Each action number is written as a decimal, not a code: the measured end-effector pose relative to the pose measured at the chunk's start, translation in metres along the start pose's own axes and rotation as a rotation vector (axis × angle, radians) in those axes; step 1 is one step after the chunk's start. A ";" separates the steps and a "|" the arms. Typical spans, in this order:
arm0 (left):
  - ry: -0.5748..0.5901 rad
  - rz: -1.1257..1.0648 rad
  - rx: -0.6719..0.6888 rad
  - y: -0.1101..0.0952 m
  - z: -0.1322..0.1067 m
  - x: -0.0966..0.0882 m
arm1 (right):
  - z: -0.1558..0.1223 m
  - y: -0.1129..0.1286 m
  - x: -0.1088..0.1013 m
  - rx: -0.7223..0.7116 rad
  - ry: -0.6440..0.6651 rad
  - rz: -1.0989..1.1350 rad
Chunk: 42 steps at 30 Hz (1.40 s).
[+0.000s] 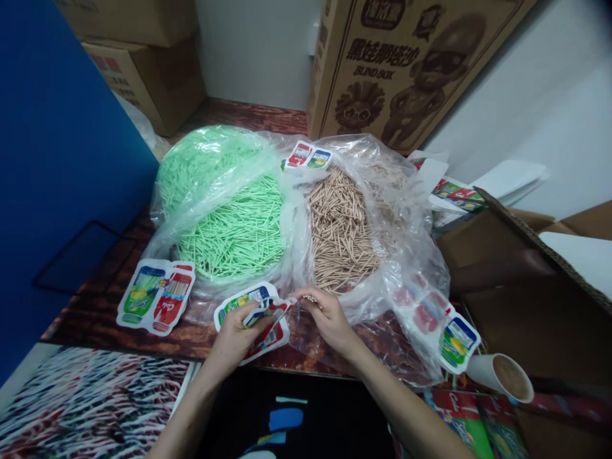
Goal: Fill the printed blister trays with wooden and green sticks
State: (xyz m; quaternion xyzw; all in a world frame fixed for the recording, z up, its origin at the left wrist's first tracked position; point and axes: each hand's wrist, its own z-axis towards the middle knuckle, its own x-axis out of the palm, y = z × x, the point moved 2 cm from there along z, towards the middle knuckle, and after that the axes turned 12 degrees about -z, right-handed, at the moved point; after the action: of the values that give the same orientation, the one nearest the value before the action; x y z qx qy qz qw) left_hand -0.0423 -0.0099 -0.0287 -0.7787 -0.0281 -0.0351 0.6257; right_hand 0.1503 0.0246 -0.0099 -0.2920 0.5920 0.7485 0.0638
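Note:
My left hand pinches a printed packet with a green lemon picture and a red cola picture. Between my right hand's fingers is a small bunch of brown sticks, their ends showing beside the packet's raised edge. Whether any stick is inside the packet I cannot tell. Just beyond my hands lie two clear plastic bags, one full of thin green sticks, the other of brown sticks. Similar packets lie around them: one at the left, one between the bags, one at the right.
A tall printed carton stands behind the bags, and stacked boxes at the back left. A blue panel borders the left side. An open cardboard box and a paper cup on its side are at the right.

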 end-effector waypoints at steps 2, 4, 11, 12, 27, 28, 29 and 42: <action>0.018 0.015 0.018 0.000 0.000 0.001 | 0.001 0.001 -0.003 -0.001 0.004 0.005; 0.046 0.008 0.014 -0.001 0.001 0.005 | 0.003 0.003 -0.007 -0.004 0.011 0.017; 0.044 -0.051 -0.039 -0.001 0.003 0.019 | 0.028 0.016 -0.030 0.140 -0.113 0.449; 0.039 -0.057 -0.043 0.000 0.003 0.021 | 0.033 0.017 -0.032 0.171 -0.116 0.544; -0.051 -0.150 -0.062 0.001 0.007 0.029 | 0.030 0.028 -0.013 0.437 0.062 0.956; -0.060 -0.150 -0.052 0.002 0.008 0.029 | 0.030 0.030 -0.013 0.428 0.051 0.939; -0.066 -0.152 -0.041 0.003 0.008 0.029 | 0.030 0.032 -0.013 0.419 0.050 0.932; -0.071 -0.170 -0.056 -0.004 0.007 0.031 | 0.025 0.039 -0.020 0.435 0.119 0.985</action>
State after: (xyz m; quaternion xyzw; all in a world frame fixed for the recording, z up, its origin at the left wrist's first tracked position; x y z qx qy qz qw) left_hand -0.0117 -0.0019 -0.0240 -0.7914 -0.1155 -0.0613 0.5971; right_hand 0.1405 0.0417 0.0366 -0.0019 0.8027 0.5323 -0.2690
